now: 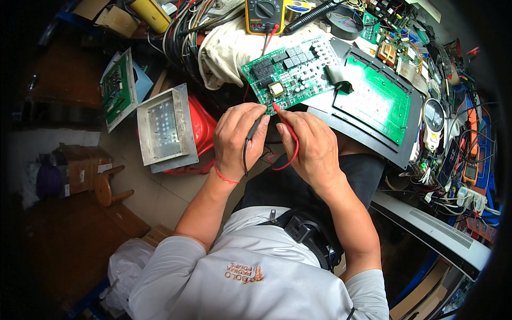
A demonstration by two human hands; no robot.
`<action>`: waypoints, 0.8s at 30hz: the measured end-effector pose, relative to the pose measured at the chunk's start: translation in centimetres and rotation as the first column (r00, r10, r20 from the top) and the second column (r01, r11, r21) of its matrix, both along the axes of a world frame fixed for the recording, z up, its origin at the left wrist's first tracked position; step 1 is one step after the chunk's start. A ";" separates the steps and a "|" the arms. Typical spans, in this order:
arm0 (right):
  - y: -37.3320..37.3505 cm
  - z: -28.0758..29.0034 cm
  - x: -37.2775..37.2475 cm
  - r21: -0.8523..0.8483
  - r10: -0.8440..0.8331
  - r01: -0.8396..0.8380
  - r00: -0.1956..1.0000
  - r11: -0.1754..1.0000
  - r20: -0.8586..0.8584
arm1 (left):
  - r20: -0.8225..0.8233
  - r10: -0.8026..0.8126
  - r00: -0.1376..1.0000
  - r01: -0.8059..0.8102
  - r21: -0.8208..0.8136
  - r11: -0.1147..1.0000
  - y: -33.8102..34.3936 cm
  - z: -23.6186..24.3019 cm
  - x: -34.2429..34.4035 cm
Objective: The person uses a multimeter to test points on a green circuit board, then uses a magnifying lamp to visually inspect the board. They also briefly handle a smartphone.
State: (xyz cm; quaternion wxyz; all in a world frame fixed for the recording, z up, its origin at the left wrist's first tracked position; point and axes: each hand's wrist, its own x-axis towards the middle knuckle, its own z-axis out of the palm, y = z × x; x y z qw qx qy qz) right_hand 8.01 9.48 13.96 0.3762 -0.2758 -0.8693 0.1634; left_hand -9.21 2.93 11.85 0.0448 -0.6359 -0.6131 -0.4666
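My left hand (238,135) is closed round a black multimeter probe (255,128), its tip near the front edge of a green circuit board (296,74). In my right hand (311,145) is a red multimeter probe (278,110), pointed at the same edge. Whether either tip touches a contact is too small to tell. The board carries black relays, a yellow transformer and rows of small parts. A grey ribbon cable (340,79) runs from it toward a second green board (376,98) on a black panel. Behind stands a yellow multimeter (264,17) with leads plugged in.
To the left, a metal frame (166,128) rests on a red plastic stool (201,125). Another board (118,89) leans farther left. Cables and a white cloth (226,50) lie at the back. Tools, wires and a magnifier (433,115) crowd the right. A small wooden stool (111,186) stands on the floor.
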 end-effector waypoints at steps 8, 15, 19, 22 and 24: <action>-0.2 0.0 0.2 -0.019 0.007 -0.007 1.000 1.000 0.010 | 0.026 -0.021 0.999 0.021 -0.008 1.000 -0.2 0.1 -0.1; -0.3 0.6 0.2 -0.018 0.007 -0.007 1.000 1.000 0.021 | 0.014 -0.012 1.000 0.012 -0.017 1.000 -0.2 0.6 0.2; -0.3 0.4 0.2 -0.023 0.010 -0.009 1.000 1.000 0.026 | 0.003 -0.007 1.000 0.007 -0.018 1.000 -0.3 0.4 0.2; -0.3 0.3 0.2 -0.016 0.010 -0.009 1.000 1.000 0.021 | 0.004 -0.006 1.000 0.006 -0.016 1.000 -0.3 0.5 0.2; -0.3 0.3 0.2 -0.016 0.010 -0.010 1.000 1.000 0.024 | 0.006 -0.006 1.000 0.006 -0.018 1.000 -0.3 0.6 0.2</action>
